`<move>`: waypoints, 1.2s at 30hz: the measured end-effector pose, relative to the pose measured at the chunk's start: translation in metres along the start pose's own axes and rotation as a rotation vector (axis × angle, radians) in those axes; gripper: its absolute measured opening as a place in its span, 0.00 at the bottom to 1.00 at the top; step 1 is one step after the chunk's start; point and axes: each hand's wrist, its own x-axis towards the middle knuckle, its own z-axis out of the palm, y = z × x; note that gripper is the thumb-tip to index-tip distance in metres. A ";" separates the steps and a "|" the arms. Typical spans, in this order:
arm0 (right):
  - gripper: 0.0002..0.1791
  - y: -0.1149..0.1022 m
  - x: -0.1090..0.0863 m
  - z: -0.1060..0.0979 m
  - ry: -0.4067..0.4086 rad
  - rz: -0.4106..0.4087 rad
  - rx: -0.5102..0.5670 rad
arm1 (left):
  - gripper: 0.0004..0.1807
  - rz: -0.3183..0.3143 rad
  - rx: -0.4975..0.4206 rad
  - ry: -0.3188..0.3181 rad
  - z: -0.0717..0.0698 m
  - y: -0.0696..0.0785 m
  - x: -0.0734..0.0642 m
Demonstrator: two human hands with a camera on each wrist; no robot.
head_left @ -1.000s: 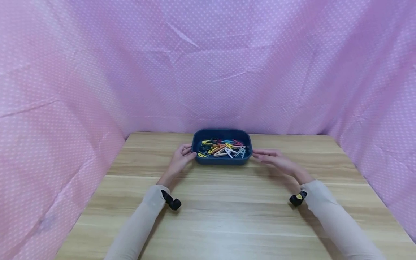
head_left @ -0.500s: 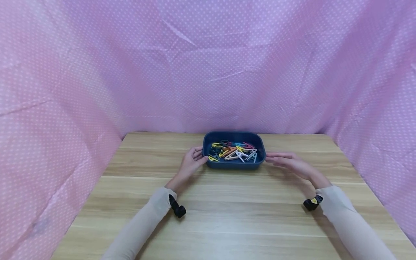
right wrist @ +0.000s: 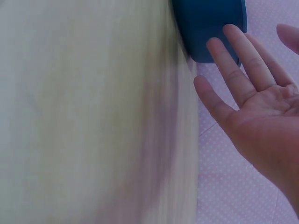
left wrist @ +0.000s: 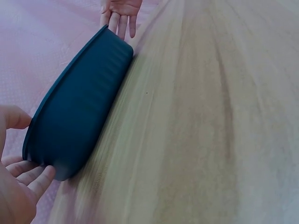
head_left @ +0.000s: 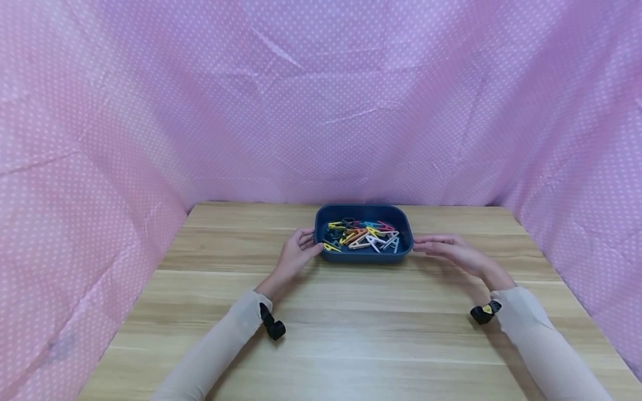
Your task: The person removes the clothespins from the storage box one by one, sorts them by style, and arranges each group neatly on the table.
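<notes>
A dark blue rectangular bin (head_left: 365, 258) stands on the table near its back edge. Inside lie several coloured clips (head_left: 361, 236), yellow, orange, white, red and blue, heaped together. My left hand (head_left: 295, 257) touches the bin's left end: the fingers lie against the outer wall and the thumb is at the rim by the near corner. In the left wrist view these fingers (left wrist: 33, 176) look loosely extended along the end wall. At the opposite end my right hand (head_left: 458, 255) rests straight fingertips against the outer wall, its palm and spread fingers showing in the right wrist view.
The wooden table (head_left: 331, 323) stretches from the bin toward me. A pink dotted cloth (head_left: 346, 111) hangs close behind its back edge and along both sides. Each sleeve cuff carries a small black camera, the left one (head_left: 275, 328) and the right one (head_left: 484, 313).
The bin has slid to the right and a little toward me, with both hands moving along at its ends. Over the last half second it has shifted only slightly.
</notes>
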 end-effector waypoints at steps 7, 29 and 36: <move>0.27 -0.005 0.008 -0.001 0.043 0.038 -0.039 | 0.29 0.008 0.040 -0.002 -0.008 0.008 0.002; 0.33 -0.023 0.068 0.006 0.322 0.239 -0.270 | 0.35 0.244 0.629 -0.148 -0.005 0.057 0.033; 0.32 -0.021 0.073 0.007 0.348 0.251 -0.221 | 0.35 0.307 0.812 -0.232 0.008 0.053 0.045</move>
